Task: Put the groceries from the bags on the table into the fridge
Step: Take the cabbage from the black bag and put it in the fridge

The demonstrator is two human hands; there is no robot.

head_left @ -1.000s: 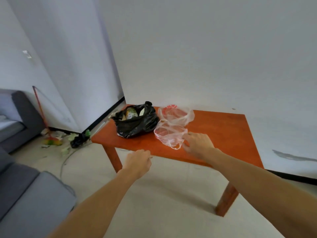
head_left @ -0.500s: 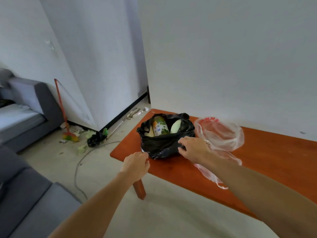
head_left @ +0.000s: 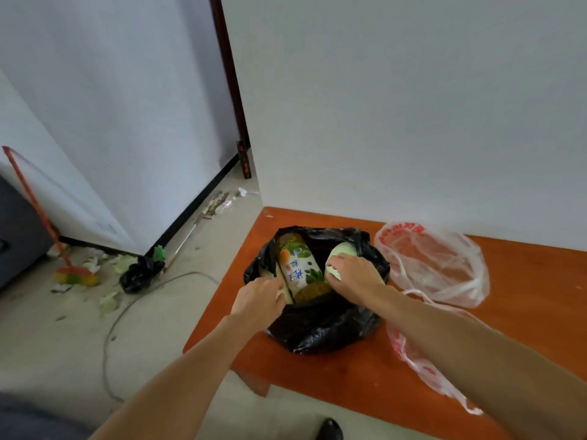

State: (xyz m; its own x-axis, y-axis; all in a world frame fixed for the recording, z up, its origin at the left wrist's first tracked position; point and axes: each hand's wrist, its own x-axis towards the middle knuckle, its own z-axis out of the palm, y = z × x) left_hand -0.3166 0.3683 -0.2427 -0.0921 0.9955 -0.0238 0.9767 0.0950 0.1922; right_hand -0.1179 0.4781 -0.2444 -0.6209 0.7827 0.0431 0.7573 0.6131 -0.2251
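Observation:
A black plastic bag (head_left: 320,325) stands open on the left end of the orange wooden table (head_left: 524,312). Inside lie a juice bottle (head_left: 298,268) with a white and green label and a pale green round vegetable (head_left: 340,254). My right hand (head_left: 355,277) is inside the bag with its fingers wrapped on the green vegetable. At the bag's left rim, my left hand (head_left: 259,304) closes on a pale item that is mostly hidden. Two clear plastic bags with red print, one at the back (head_left: 435,265) and one under my right forearm (head_left: 422,366), look flat and empty.
A white wall runs right behind the table. On the floor to the left are a small black bag (head_left: 139,274), green leaf scraps, a broom (head_left: 47,227) with a red handle and a loose cable (head_left: 127,309). A grey sofa (head_left: 19,230) shows at the far left. No fridge is in view.
I have stepped closer to the table. My right hand went from the bag's front rim into the bag onto the green vegetable. My left hand reached into the bag's left side.

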